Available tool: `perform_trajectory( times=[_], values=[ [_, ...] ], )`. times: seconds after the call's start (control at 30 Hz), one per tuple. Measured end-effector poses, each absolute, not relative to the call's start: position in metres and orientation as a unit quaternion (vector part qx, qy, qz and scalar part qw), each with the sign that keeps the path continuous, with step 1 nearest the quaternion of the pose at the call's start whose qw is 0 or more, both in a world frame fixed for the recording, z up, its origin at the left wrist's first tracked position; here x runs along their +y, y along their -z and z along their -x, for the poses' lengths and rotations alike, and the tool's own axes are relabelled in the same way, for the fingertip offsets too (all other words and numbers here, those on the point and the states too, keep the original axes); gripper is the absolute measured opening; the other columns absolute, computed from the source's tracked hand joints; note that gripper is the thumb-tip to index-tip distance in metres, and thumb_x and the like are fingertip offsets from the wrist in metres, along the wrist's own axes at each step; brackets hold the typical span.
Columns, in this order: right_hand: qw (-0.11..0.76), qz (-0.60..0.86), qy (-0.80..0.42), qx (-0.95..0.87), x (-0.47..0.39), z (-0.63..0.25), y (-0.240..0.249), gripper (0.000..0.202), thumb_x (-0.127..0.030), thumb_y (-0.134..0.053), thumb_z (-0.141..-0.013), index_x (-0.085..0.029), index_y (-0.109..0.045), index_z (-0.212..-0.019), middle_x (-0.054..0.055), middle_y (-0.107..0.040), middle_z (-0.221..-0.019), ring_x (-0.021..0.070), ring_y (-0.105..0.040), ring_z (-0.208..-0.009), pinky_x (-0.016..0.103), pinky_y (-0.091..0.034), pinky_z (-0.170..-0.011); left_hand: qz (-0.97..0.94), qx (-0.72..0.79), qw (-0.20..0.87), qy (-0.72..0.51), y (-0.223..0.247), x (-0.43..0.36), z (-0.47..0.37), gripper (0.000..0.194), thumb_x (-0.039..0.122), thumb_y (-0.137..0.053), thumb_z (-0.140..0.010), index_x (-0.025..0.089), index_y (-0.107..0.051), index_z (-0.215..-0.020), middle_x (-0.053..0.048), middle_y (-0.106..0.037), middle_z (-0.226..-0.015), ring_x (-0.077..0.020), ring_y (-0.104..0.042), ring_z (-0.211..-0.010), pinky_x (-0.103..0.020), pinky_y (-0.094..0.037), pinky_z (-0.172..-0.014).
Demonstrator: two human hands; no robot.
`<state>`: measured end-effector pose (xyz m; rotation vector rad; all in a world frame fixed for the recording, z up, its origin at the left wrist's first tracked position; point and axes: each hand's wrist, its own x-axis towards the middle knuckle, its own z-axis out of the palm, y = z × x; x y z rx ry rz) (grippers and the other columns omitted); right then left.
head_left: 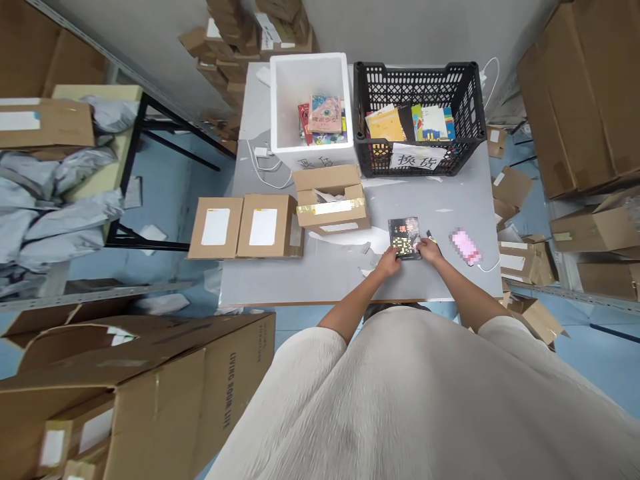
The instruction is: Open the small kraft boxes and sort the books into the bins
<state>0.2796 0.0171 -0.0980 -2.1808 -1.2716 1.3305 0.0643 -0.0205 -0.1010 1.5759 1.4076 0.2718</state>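
A black book (404, 233) with red characters and a pattern of pale yellow squares on its cover lies at the front of the grey table. My left hand (389, 261) grips its lower left corner. At its right edge, my right hand (430, 250) closes on it with thumb and fingers. A small dark and yellow object (431, 235) shows just beyond the right fingers; whether it is held or lying there I cannot tell. Farther right is a pink blurred item (465, 247) with a white cable.
An opened carton (333, 200) and two labelled closed boxes (216, 228) stand left on the table (330, 280). Behind are a white foam box (310, 87) and a black crate (420, 157), both holding books. A large carton (200, 387) stands on the floor at left.
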Motion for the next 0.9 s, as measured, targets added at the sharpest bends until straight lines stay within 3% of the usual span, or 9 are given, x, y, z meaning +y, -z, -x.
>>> perform_trajectory(
  times=[0.17,0.3,0.4,0.53,0.67,0.77,0.9],
  values=[
    [0.135,0.793,-0.476,-0.355,0.014,-0.272,0.097,0.050,-0.030,-0.069,-0.077,-0.018,-0.077,-0.125,0.015,-0.081,-0.130,0.0268,-0.076,-0.109,0.033,-0.057,-0.097,-0.633,0.582,0.495,-0.124,0.105,-0.026,-0.062,0.059,0.013,-0.069,-0.084,0.019,-0.069,-0.143,-0.016,-0.066,-0.146,-0.0356,-0.065,-0.138,-0.051,-0.052,-0.125],
    [0.139,0.791,-0.470,-0.367,0.015,-0.270,0.097,0.037,-0.031,-0.071,-0.073,-0.021,-0.079,-0.108,0.009,-0.082,-0.101,0.0286,-0.074,-0.102,0.035,-0.057,-0.089,-0.628,0.580,0.504,-0.121,0.107,-0.030,-0.059,0.063,0.015,-0.070,-0.083,0.019,-0.067,-0.146,-0.016,-0.065,-0.149,-0.0353,-0.065,-0.137,-0.051,-0.053,-0.123],
    [0.143,0.780,-0.477,-0.378,0.016,-0.267,0.096,0.019,-0.029,-0.072,-0.070,-0.024,-0.074,-0.088,0.004,-0.075,-0.078,0.0276,-0.071,-0.090,0.034,-0.053,-0.081,-0.619,0.584,0.508,-0.133,0.108,-0.033,-0.058,0.065,0.017,-0.072,-0.081,0.020,-0.066,-0.146,-0.015,-0.065,-0.152,-0.0347,-0.064,-0.140,-0.050,-0.051,-0.124],
    [0.142,0.795,-0.471,-0.353,0.016,-0.264,0.087,0.009,-0.028,-0.069,-0.069,-0.026,-0.061,-0.071,-0.001,-0.068,-0.070,0.0229,-0.066,-0.079,0.032,-0.050,-0.076,-0.611,0.584,0.513,-0.150,0.104,-0.035,-0.059,0.066,0.016,-0.074,-0.080,0.020,-0.067,-0.146,-0.015,-0.067,-0.151,-0.0355,-0.063,-0.143,-0.052,-0.050,-0.126],
    [0.207,0.780,-0.467,-0.362,0.015,-0.264,0.069,0.012,-0.036,-0.066,-0.078,-0.027,-0.057,-0.079,-0.001,-0.070,-0.075,0.0222,-0.067,-0.079,0.032,-0.051,-0.078,-0.612,0.571,0.523,-0.163,0.093,-0.030,-0.070,0.066,0.018,-0.075,-0.083,0.019,-0.065,-0.149,-0.016,-0.071,-0.149,-0.0365,-0.066,-0.140,-0.054,-0.051,-0.126],
    [0.258,0.765,-0.451,-0.380,0.016,-0.268,0.052,0.015,-0.040,-0.062,-0.084,-0.029,-0.055,-0.090,-0.001,-0.072,-0.078,0.0231,-0.069,-0.081,0.032,-0.053,-0.079,-0.613,0.558,0.522,-0.204,0.079,-0.021,-0.086,0.056,0.017,-0.070,-0.089,0.020,-0.068,-0.145,-0.014,-0.072,-0.149,-0.0333,-0.066,-0.142,-0.052,-0.049,-0.128],
    [0.240,0.765,-0.375,-0.465,0.016,-0.276,0.033,0.014,-0.040,-0.062,-0.090,-0.029,-0.059,-0.098,0.002,-0.076,-0.089,0.0249,-0.069,-0.089,0.034,-0.053,-0.085,-0.554,0.569,0.543,-0.273,0.056,-0.011,-0.104,0.038,0.016,-0.056,-0.103,0.020,-0.070,-0.138,-0.012,-0.077,-0.142,-0.0253,-0.072,-0.133,-0.042,-0.056,-0.119]
  ],
)
